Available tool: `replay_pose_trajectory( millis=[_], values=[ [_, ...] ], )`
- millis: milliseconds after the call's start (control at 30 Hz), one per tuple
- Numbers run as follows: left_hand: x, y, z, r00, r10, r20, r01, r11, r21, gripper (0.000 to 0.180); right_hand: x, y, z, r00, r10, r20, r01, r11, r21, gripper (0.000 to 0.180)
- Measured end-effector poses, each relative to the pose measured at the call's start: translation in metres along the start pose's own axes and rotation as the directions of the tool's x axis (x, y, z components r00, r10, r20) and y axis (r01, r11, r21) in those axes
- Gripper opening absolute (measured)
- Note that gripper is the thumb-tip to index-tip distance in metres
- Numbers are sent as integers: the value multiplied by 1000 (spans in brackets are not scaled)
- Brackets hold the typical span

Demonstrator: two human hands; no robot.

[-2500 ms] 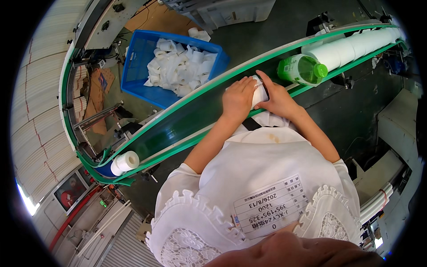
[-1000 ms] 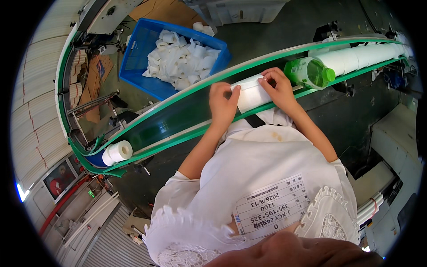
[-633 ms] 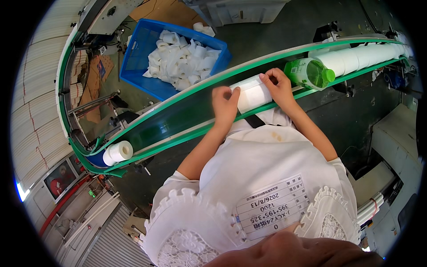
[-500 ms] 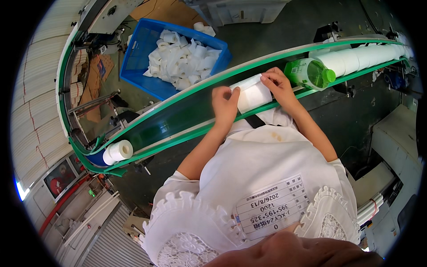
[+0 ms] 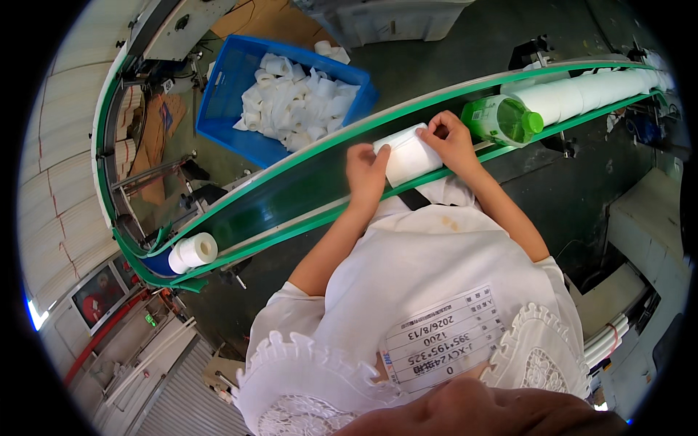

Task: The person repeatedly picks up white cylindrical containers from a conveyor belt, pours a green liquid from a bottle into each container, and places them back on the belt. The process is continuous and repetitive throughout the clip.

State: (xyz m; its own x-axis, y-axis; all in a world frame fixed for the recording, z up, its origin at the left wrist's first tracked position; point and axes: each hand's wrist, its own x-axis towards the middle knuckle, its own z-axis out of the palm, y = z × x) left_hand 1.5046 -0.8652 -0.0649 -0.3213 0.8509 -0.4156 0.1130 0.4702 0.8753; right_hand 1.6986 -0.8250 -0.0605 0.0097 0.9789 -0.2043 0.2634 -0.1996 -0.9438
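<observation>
A white toilet paper roll point(image 5: 411, 161) lies across the green conveyor channel point(image 5: 291, 192) in front of me. My left hand point(image 5: 366, 173) grips its left end, with the thumb over the top and the other fingers hidden behind. At the upper right corner of the roll, my right hand point(image 5: 451, 145) pinches the edge of the paper between thumb and fingertips. Just right of that hand lies a green plastic bottle point(image 5: 502, 120) with a green cap, resting in the channel. Beyond it stretches a long row of white rolls point(image 5: 582, 98).
Toward the channel's left end sit white rolls point(image 5: 193, 253). A blue crate point(image 5: 218, 109) heaped with loose paper and rolls stands on the floor beyond the conveyor. Farther back is a grey bin point(image 5: 385, 22). Green rails with metal brackets border the channel.
My right hand has shifted slightly left and down along the roll's edge, and the paper there lies a little flatter. My left hand keeps its hold at the left end.
</observation>
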Motion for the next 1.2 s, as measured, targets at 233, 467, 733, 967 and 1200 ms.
replay_pose_trajectory(
  millis=[233,467,733,967,1200],
  values=[
    [6,26,-17,910,-373,179,390,918,-67,76,1,11,7,998,-15,-58,16,1000,3,22],
    [5,38,-15,840,-364,403,459,872,-170,54,-3,-10,8,998,-36,-43,24,970,-240,19],
    [-19,44,-25,947,8,320,69,972,-226,33,-41,-25,-21,972,-169,-161,170,985,-8,21],
    [-27,37,-35,954,135,268,-87,979,-185,29,-70,3,-98,627,-480,-614,331,877,-348,69],
    [-25,38,-27,947,73,313,-32,991,-132,28,-21,19,-141,982,-180,-51,179,983,-28,95]
  ],
)
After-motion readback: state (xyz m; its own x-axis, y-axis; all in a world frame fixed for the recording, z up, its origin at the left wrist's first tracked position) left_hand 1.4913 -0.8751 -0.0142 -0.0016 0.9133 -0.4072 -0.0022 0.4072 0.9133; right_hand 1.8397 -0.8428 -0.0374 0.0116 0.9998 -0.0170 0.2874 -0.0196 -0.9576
